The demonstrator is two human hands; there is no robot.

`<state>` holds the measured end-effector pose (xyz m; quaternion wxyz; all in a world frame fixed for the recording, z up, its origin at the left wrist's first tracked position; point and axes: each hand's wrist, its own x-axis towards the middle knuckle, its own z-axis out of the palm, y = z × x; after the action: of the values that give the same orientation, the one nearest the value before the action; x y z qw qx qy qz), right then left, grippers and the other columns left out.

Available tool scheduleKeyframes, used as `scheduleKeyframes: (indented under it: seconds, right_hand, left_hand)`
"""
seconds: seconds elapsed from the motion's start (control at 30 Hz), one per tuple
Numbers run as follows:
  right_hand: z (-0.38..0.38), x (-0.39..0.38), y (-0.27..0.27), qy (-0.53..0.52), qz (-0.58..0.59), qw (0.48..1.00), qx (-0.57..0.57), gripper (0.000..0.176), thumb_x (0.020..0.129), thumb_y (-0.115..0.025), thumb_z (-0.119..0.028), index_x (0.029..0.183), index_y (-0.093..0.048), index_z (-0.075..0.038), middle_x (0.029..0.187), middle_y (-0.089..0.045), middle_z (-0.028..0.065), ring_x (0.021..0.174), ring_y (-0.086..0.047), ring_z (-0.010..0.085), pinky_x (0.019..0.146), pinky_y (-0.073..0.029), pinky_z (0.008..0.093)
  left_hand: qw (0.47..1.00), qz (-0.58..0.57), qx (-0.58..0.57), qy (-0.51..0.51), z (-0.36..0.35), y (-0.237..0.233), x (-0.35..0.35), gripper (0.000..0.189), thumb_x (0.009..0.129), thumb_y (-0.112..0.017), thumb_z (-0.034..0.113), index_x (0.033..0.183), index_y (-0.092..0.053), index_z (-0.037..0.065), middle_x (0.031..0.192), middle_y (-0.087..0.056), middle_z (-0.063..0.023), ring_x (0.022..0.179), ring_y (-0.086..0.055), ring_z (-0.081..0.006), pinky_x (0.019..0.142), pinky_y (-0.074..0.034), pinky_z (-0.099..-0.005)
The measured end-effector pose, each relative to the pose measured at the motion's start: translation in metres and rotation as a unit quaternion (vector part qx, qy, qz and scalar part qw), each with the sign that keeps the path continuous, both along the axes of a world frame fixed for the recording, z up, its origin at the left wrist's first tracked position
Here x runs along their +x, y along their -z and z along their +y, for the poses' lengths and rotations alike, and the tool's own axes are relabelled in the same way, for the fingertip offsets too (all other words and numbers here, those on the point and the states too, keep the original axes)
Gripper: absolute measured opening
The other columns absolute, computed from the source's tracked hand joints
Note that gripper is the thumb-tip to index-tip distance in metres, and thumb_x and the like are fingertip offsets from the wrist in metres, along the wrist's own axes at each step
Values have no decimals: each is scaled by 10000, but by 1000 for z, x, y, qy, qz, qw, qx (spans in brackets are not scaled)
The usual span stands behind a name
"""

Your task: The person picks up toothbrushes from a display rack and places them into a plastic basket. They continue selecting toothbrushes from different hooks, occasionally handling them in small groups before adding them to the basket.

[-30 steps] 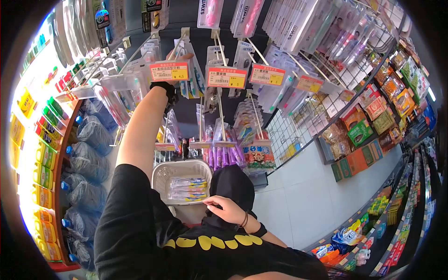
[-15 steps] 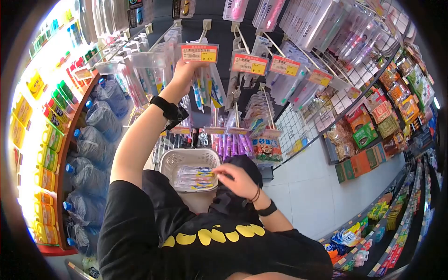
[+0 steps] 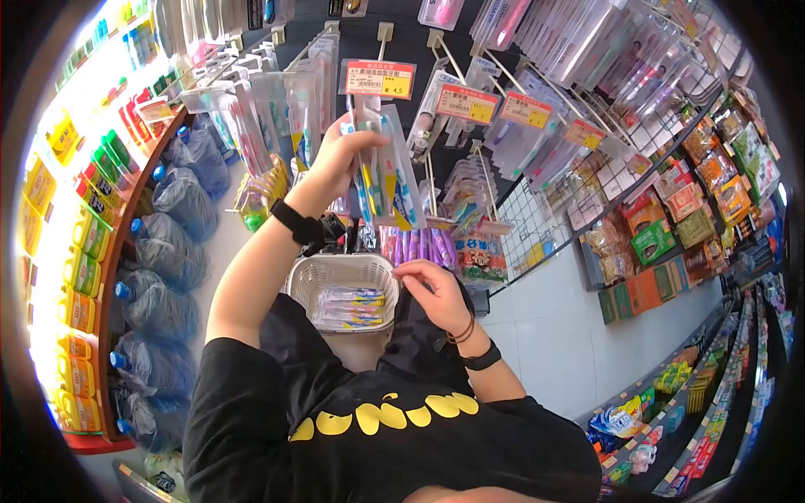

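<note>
Packaged toothbrushes (image 3: 390,186) hang from a hook behind a red-and-white price tag (image 3: 377,80). My left hand (image 3: 342,152) is closed on these packs just below the tag, with a black band on its wrist. Lower down, my right hand (image 3: 436,292) hovers by the right rim of a white basket (image 3: 299,289); its fingers are bent and apart, holding nothing. Several toothbrush packs (image 3: 350,308) lie stacked inside the basket, which sits between my knees.
More hooks of packaged goods (image 3: 537,126) with price tags hang to the right. Wrapped blue water bottles (image 3: 163,289) line the left side beside a lit shelf of bottles (image 3: 80,293). Snack packs (image 3: 654,239) hang at the right, above the tiled floor (image 3: 545,360).
My left hand has moved down from the price tag onto the hanging packs. My right hand has risen slightly beside the basket. The view has shifted a little.
</note>
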<state>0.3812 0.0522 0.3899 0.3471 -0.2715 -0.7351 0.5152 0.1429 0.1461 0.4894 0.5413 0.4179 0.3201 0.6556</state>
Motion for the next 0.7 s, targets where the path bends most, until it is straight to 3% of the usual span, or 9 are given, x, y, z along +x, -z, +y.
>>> scheduleKeyframes:
  seconds: [0.1,0.17,0.23,0.33,0.37,0.43,0.57,0.63,0.7]
  right_hand:
    - [-3,0,18,84,59,994,-37,224,836,-594,-36,1057,-593,0,1023,-608,103,958,-569,198,841,-433,299]
    - [-10,-6,15,250,-6,954,167,434,781,-664,-53,1180,-502,6,1154,-535,149,1059,-526,251,897,-413,326]
    - [-15,-15,23,215,-85,953,198,823,679,-777,-180,1328,-313,22,1283,-411,224,1172,-448,347,1000,-358,396]
    - [-23,-39,33,54,-92,990,89,971,632,-809,-261,1353,-244,63,1312,-393,271,1229,-410,392,1044,-327,405]
    - [-32,-45,37,27,-121,991,41,979,637,-799,-262,1356,-228,78,1311,-396,276,1219,-422,394,1036,-338,404]
    - [-46,-60,57,24,-160,985,60,896,657,-767,-224,1338,-258,59,1257,-439,273,1166,-460,406,994,-377,413]
    - [-65,-85,91,-24,-147,988,-37,772,678,-708,-156,1305,-298,32,1192,-481,267,1102,-496,409,936,-412,418]
    - [-66,-96,113,-73,-153,985,20,671,689,-655,-108,1267,-332,1,1124,-520,254,1027,-535,407,869,-441,426]
    - [-51,-104,134,-125,-202,971,15,575,687,-617,-91,1208,-378,-51,1055,-562,244,916,-578,403,773,-469,453]
  left_hand:
    - [997,-70,-40,-5,-35,11,10,327,719,-622,-28,1030,-559,49,855,-626,-38,758,-633,-160,689,-524,-306]
    - [994,-80,-59,-35,-56,32,15,322,722,-617,-26,1028,-551,46,854,-627,-45,760,-634,-169,684,-528,-317]
    - [989,-100,-94,-59,-79,53,22,322,726,-615,-13,1032,-537,47,881,-610,-47,772,-624,-169,711,-522,-313]
    - [970,-182,-127,-103,-112,84,32,312,753,-604,8,1055,-532,26,898,-599,-49,813,-609,-160,736,-505,-301]
    - [968,-183,-137,-107,-122,92,32,312,753,-604,8,1055,-532,26,898,-599,-49,813,-609,-160,736,-505,-301]
    - [941,-219,-159,-201,-144,110,32,300,767,-597,5,1059,-532,22,918,-600,-50,827,-604,-161,742,-496,-293]
    - [925,-178,-171,-289,-185,155,14,290,790,-621,11,1067,-535,27,978,-602,-48,898,-585,-149,789,-460,-286]
    - [922,-154,-189,-301,-203,161,1,326,805,-653,56,1108,-535,25,1035,-594,-47,951,-565,-144,847,-426,-283]
    - [888,-126,-283,-339,-220,178,-20,313,835,-633,103,1121,-534,26,1071,-589,-56,1006,-552,-154,887,-403,-308]
